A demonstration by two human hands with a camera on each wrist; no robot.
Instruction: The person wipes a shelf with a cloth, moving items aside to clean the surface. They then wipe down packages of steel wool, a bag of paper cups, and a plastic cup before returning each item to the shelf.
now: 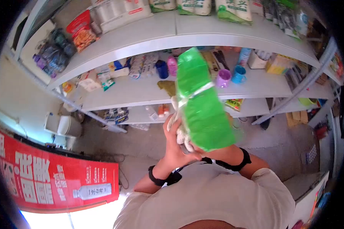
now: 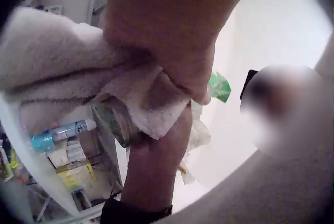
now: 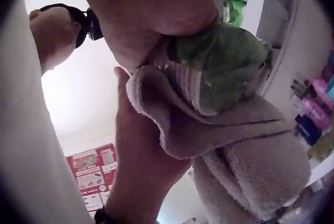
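Observation:
A green plastic-wrapped pack with a whitish band across it is held up before the chest in the head view. My left hand grips a folded pale towel right beside the pack. Behind the pack's lower end, my right hand grips it, its fingers mostly hidden. The left wrist view has the towel draping from the left hand. In the right wrist view, whitish layers show through the pack's wrapping, and the towel hangs against it.
Ahead, a grey shelf unit has bagged goods on top. Its middle board carries a purple mug, a blue mug and a dark blue cup. A red printed box stands at lower left, near a white bin.

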